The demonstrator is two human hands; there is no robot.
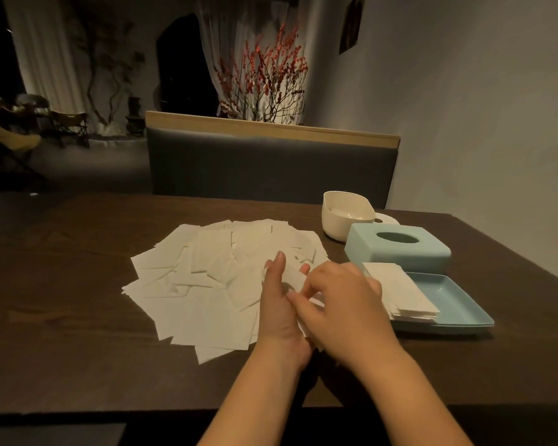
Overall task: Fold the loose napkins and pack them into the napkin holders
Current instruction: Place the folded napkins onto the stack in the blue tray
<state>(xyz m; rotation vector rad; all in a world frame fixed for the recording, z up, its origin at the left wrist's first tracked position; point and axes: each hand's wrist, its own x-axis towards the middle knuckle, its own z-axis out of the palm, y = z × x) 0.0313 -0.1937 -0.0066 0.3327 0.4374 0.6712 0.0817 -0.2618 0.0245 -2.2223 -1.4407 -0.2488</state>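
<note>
We judge the folding step is in hand: our left hand (279,304) lies with straight fingers on the near right edge of the spread of loose white paper napkins (207,278) on the dark wooden counter (62,317), while our right hand (342,300) curls its fingers around one napkin there. A folded stack (400,291) already sits in the open pale-blue plastic holder tray (458,304), its lid (397,249) just beyond. Next, we should crease this napkin and lay it squarely on that stack.
</note>
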